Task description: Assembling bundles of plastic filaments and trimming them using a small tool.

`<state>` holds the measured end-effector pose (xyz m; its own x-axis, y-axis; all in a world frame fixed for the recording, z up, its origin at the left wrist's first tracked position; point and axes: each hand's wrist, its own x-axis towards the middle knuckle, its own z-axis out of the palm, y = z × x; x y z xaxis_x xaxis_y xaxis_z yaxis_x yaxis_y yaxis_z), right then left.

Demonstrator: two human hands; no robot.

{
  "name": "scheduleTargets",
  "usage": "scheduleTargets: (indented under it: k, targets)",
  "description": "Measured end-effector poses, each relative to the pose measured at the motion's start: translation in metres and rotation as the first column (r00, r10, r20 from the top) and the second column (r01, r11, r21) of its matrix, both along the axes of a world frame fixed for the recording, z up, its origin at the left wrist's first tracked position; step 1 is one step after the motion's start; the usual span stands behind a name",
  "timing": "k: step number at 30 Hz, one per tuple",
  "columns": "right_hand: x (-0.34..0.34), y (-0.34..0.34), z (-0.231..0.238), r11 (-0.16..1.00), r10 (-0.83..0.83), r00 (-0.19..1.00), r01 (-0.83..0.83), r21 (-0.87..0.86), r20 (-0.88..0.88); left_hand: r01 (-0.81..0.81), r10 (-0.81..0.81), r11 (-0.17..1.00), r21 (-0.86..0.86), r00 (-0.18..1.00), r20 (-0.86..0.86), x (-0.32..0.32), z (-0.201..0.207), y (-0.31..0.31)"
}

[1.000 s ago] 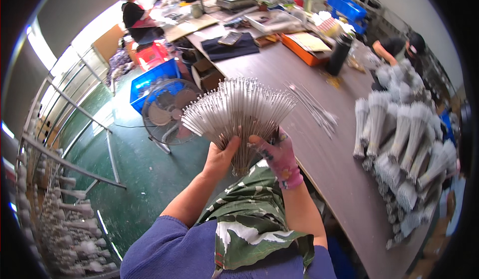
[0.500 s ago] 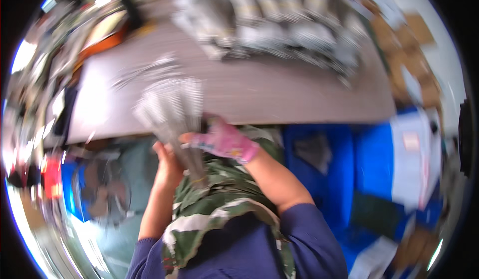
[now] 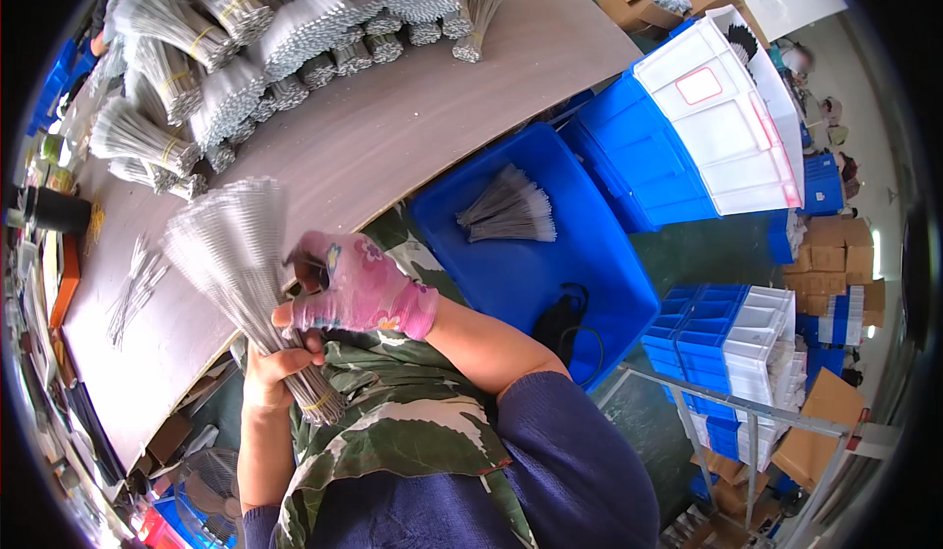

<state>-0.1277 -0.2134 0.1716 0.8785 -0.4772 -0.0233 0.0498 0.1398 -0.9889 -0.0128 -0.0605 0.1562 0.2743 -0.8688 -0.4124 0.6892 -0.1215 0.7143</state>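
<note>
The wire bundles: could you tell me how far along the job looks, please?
Done: many banded bundles are piled on the table, and one lies in the blue bin. In hand: the left hand and gloved right hand grip a fanned bundle. Left: loose wires lie on the table.

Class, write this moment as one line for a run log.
left hand: grips fanned wire bundle near its banded end | right hand: pink glove, on bundle | table: more bundles | blue bin: one bundle inside

both hands clenched, forearms crossing
</note>
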Motion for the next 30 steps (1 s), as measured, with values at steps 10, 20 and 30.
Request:
scheduleTargets:
  k: [10, 20, 30]
  targets:
    - [-0.060, -0.046, -0.094, 0.830, 0.021, 0.931, -0.219, 0.513, 0.363, 0.529, -0.605, 0.790, 0.310, 0.754, 0.256, -0.036, 0.033, -0.105]
    - [-0.202, -0.104, -0.247, -0.127, -0.855, -0.010, 0.973, 0.191, -0.519, 0.013, -0.195, 0.981, 0.195, 0.071, 0.978, -0.009, -0.015, -0.143]
    - [-0.298, -0.112, -0.418, -0.026, -0.290, -0.472, 0.873, -0.486, -0.832, -0.050, -0.204, 0.979, 0.199, -0.299, 0.932, 0.011, -0.073, -0.136]
